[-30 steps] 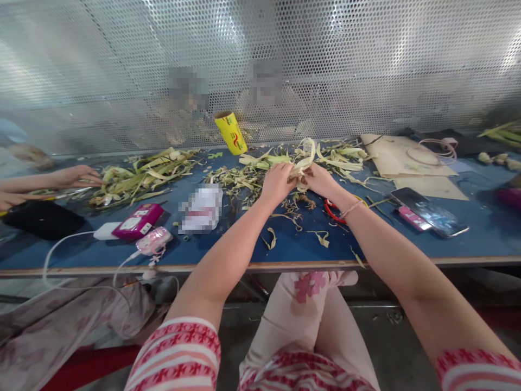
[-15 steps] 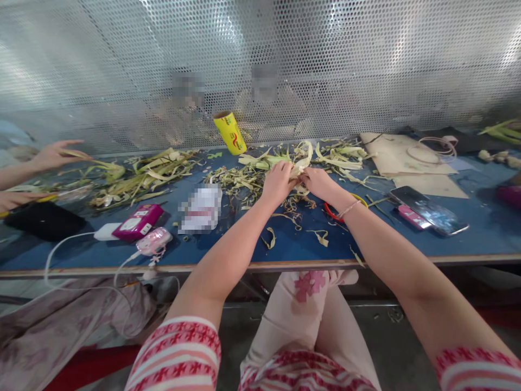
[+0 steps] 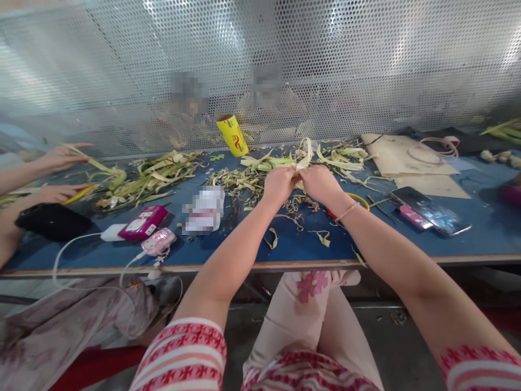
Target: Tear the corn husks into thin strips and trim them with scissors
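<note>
A pale, dry plant piece [image 3: 305, 154] rises between my hands at the middle of the blue table. My left hand [image 3: 279, 185] is closed on its left side, the fingertips hidden behind the knuckles. Right against it, my right hand [image 3: 319, 183] is closed on the same piece. Shredded plant scraps [image 3: 238, 183] are heaped to the left, and longer green-yellow stalks [image 3: 344, 156] lie behind and to the right. A red ring and a yellow ring [image 3: 361, 200] sit partly under my right wrist.
A yellow tube [image 3: 232, 135] leans at the perforated metal wall. Phone [image 3: 431, 210], cardboard [image 3: 407, 157], purple box [image 3: 143, 223], pink case [image 3: 159, 241], black pouch [image 3: 54, 221] and white cables surround. At far left, another person's hands hold a stalk [image 3: 116, 176] and yellow-handled tool.
My hands have drawn closer together around the plant piece, with more of the fingers curled in. The other person's lower hand has moved right with the yellow-handled tool.
</note>
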`<action>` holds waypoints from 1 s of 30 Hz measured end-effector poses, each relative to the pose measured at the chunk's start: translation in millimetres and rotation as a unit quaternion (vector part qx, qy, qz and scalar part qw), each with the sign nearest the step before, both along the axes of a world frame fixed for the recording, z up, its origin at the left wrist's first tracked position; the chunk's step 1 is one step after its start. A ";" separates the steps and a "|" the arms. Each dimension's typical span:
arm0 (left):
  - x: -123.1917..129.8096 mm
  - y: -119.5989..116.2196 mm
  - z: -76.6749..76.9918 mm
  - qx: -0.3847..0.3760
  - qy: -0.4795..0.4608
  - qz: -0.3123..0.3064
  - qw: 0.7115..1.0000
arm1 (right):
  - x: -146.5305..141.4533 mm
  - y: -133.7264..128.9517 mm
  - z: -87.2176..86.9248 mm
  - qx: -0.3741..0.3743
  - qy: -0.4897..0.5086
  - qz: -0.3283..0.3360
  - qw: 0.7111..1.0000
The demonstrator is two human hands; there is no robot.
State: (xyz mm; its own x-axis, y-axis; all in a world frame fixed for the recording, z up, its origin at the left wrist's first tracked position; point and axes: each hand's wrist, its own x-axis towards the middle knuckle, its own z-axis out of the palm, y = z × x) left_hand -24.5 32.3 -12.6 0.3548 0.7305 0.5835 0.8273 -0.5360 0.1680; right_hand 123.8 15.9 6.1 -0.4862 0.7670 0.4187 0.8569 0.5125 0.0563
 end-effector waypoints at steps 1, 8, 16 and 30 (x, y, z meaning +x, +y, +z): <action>0.5 -0.8 0.3 -0.001 0.004 0.003 1.000 | 0.1 -0.1 0.5 -0.004 0.010 -0.014 1.000; 7.1 -6.8 -2.6 -0.031 0.024 0.043 0.998 | 3.3 16.7 1.3 -0.101 0.107 -0.075 0.986; 12.7 -12.0 3.0 -0.014 0.102 0.062 0.993 | 6.5 15.8 4.9 -0.106 0.111 -0.093 0.984; 11.9 -8.3 1.7 0.058 0.098 0.024 0.993 | 5.1 14.3 10.9 -0.193 0.310 -0.080 0.928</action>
